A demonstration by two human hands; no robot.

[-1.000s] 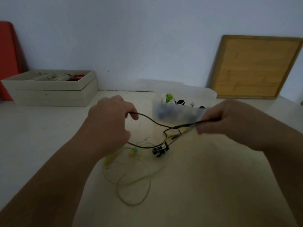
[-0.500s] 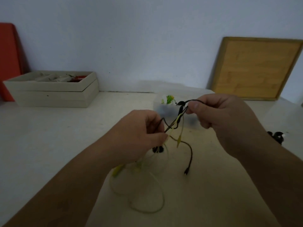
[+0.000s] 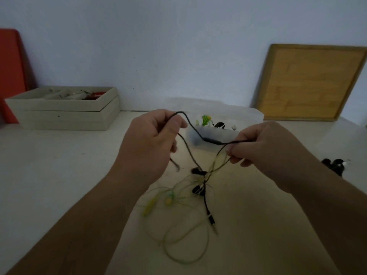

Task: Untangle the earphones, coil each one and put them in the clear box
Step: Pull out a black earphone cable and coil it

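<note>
A black earphone cable (image 3: pixel 206 139) stretches between my two hands above the table. My left hand (image 3: pixel 151 139) grips one end of that stretch and my right hand (image 3: pixel 264 147) pinches the other, along with thin yellow-green strands. Below them the black cable hangs down tangled with a yellow-green earphone (image 3: pixel 178 199), whose loops lie on the table. The black jack plug (image 3: pixel 212 221) dangles at the bottom. The clear box (image 3: pixel 228 135) stands just behind my hands with coiled earphones inside.
A beige compartment tray (image 3: pixel 63 114) stands at the back left beside a red board (image 3: pixel 10 76). A wooden board (image 3: pixel 309 82) leans on the wall at the back right. Another black earphone bundle (image 3: pixel 335 165) lies at the right.
My hands have moved apart from near the box, drawing the black cable out between them. The tangle now hangs lower, with the jack plug dangling under it.
</note>
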